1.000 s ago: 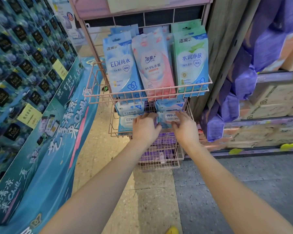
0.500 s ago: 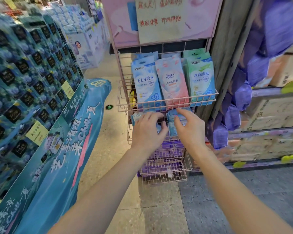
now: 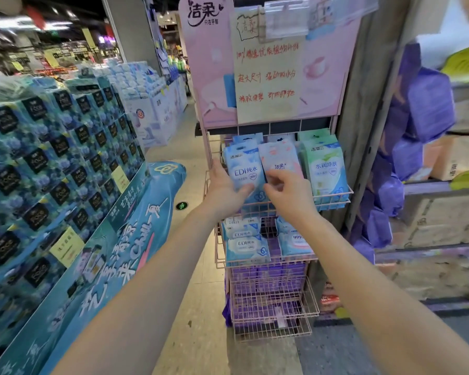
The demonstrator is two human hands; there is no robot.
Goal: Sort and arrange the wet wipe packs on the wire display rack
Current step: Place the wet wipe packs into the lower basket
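A pink wire display rack point(image 3: 333, 197) stands ahead with several baskets. In its top basket stand a blue EDI wet wipe pack point(image 3: 245, 169), a pink pack point(image 3: 279, 159) and a green pack point(image 3: 326, 169), with more behind them. My left hand point(image 3: 225, 188) grips the blue EDI pack from its left side and lower edge. My right hand point(image 3: 289, 193) pinches the lower part of the pink pack. The basket below holds flat blue EDI packs point(image 3: 245, 246) on the left and pink 999 packs point(image 3: 294, 240) on the right. Purple packs point(image 3: 268, 277) fill the lower baskets.
A tall stack of blue tissue boxes point(image 3: 52, 163) with a teal base point(image 3: 114, 253) lines the left side. Shelves with purple bags point(image 3: 428, 104) and cartons point(image 3: 450, 223) stand on the right. A pink sign board with a handwritten note point(image 3: 267, 71) tops the rack. Tiled aisle floor point(image 3: 198, 307) runs between.
Both hands rose from the small packs in the second basket to the tall packs in the top basket. The view tilted up and drew back, showing the sign board.
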